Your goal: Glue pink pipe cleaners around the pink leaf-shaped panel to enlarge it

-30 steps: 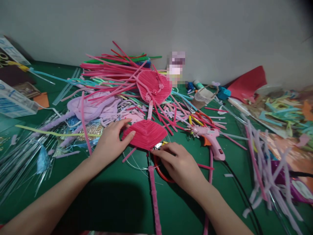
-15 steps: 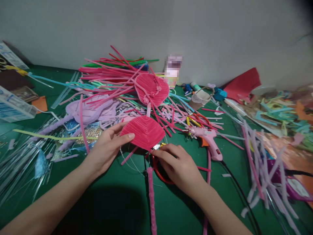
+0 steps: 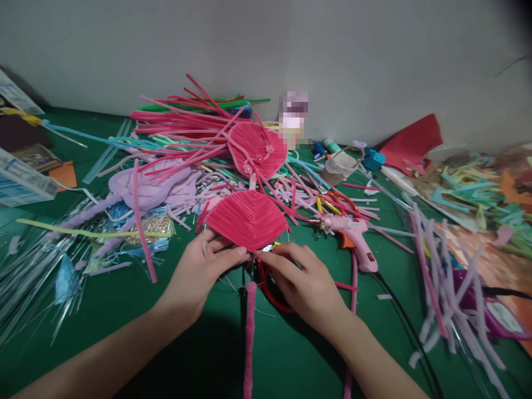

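A deep-pink leaf-shaped piece of pipe cleaners [image 3: 249, 221], with ridges slanting to a middle line, is held in front of me. My left hand [image 3: 199, 271] grips it from below left, thumb near its lower point and fingers behind. My right hand [image 3: 305, 277] pinches that lower point with thumb and forefinger. A red-handled tool [image 3: 272, 299] shows under my right hand; whether the hand touches it is hidden. Thin wire loops hang near the left fingers. Below the leaf shape lies a pink wrapped stick [image 3: 250, 338].
Behind the leaf shape lies a similar pink piece [image 3: 257, 147] with small flowers. A pink glue gun [image 3: 353, 235] with a black cord lies to the right. Lilac wrapped pieces [image 3: 149, 185] and tinsel [image 3: 29, 299] lie left. Lilac strips [image 3: 449, 288] stand far right.
My left hand has slid from the leaf shape's left side down to its lower point. The leaf shape has tilted a little. The pink stick's lower end has shifted left.
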